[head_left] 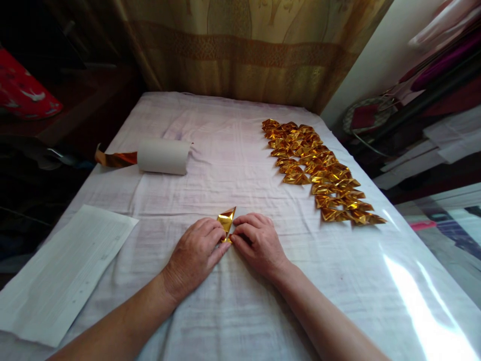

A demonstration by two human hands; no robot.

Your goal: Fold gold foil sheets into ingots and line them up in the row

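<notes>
Left hand (195, 253), right hand (257, 243) pinch foil piece (226, 219), central on cloth (233, 165).

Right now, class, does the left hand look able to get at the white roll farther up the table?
Probably yes. The left hand is pinching the gold piece with the right hand, but only bare cloth lies between it and the roll. It would have to let go first.
</notes>
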